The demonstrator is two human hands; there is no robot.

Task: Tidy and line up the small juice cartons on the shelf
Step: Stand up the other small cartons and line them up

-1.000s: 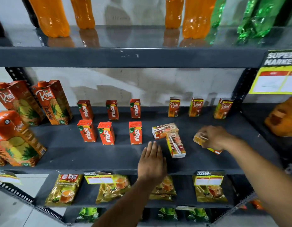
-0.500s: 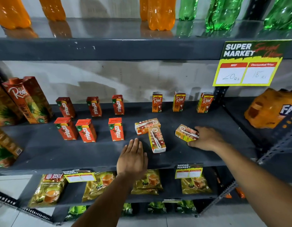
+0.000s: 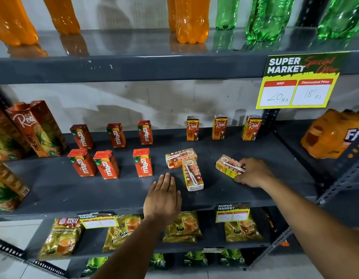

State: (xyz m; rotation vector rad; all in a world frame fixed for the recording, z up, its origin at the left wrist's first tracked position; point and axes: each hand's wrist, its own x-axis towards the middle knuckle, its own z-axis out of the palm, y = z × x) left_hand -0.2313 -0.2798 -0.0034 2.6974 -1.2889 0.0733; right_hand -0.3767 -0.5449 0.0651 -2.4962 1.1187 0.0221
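On the grey middle shelf [image 3: 74, 190], several small red Maaza cartons [image 3: 143, 163] stand upright in two rows at the left. Three small Real cartons [image 3: 220, 127] stand upright along the back right. Two more Real cartons lie flat and touching in the middle, one crosswise [image 3: 180, 158], one pointing forward [image 3: 192, 175]. My right hand [image 3: 254, 173] is closed on a third lying carton [image 3: 227, 166], whose straw side faces up. My left hand [image 3: 163, 196] rests flat on the shelf's front, fingers together, just left of the forward-pointing carton and holding nothing.
Tall Real pineapple cartons [image 3: 36, 127] stand at the shelf's left end. Orange and green bottles [image 3: 191, 19] line the shelf above, with a yellow price sign [image 3: 295, 81] hanging at the right. An orange shrink-wrapped pack [image 3: 331, 133] sits at the far right. Tea packets [image 3: 182, 226] fill the lower shelf.
The view has shifted, so everything sits more to the left in frame. My right hand keeps its grip on the lying carton; my left hand stays flat on the shelf front.
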